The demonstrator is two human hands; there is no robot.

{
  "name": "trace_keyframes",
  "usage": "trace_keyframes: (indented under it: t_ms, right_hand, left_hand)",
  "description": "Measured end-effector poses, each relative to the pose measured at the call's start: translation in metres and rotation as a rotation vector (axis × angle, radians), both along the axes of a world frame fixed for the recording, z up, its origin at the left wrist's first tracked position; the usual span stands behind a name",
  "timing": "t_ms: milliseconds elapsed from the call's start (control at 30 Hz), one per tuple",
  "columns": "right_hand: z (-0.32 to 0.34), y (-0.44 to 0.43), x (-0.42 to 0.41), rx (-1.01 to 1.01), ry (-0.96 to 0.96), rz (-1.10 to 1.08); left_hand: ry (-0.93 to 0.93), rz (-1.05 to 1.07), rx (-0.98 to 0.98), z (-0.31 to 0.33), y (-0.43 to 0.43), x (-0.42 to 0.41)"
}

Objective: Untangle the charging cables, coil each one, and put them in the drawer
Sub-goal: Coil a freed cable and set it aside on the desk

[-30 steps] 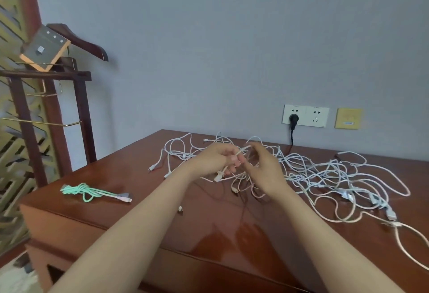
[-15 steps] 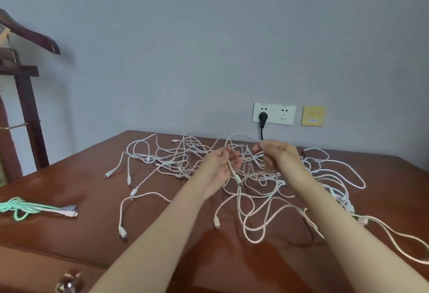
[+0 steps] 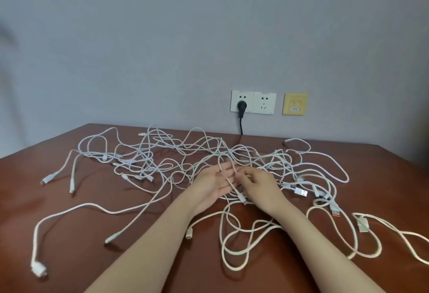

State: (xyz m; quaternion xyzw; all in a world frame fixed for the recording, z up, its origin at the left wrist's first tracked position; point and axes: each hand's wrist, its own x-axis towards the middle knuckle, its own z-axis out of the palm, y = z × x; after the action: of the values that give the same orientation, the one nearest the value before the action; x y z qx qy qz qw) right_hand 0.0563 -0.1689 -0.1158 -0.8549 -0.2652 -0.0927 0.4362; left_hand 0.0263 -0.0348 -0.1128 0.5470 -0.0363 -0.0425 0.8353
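White charging cables (image 3: 148,153) sprawl tangled across the red-brown counter (image 3: 69,230), below the wall socket (image 3: 253,102). One strand lies over the flat, palm-up left hand (image 3: 212,187). The right hand (image 3: 261,184) curls beside it, its grip unclear. A black plug (image 3: 242,106) sits in the socket on the grey wall (image 3: 162,49).

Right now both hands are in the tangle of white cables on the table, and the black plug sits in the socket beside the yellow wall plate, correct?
Not quite: the head view shows the black plug in the socket farther from the yellow wall plate; the nearer one is empty. The left hand and right hand are in the white cables on the table.
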Motion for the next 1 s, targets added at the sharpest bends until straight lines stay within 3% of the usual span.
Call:
trace_keyframes:
  t_ms: [200,333,467,633,867,1000]
  right_hand:
    - [-0.003,0.002,0.009,0.015,0.083,0.061]
    - [0.0,0.004,0.004,0.171,0.202,0.077]
    - [0.006,0.009,-0.002,0.481,0.456,0.165]
    - [0.015,0.008,-0.01,0.545,0.474,0.279]
    - [0.026,-0.006,-0.008,0.152,0.273,0.277]
    - [0.028,-0.017,-0.002,-0.39,-0.096,-0.023]
  left_hand:
    - [0.017,-0.062,0.0,-0.007,0.004,0.015]
    - [0.002,-0.065,-0.029,-0.002,0.001,0.011]
    - [-0.076,-0.037,-0.128,0.01,-0.001,0.007]
    - [-0.157,0.022,-0.243,0.023,0.004,0.003]
    - [-0.113,0.153,-0.443,0.019,0.004,0.01]
    - [-0.037,0.242,-0.489,0.012,0.013,0.023]
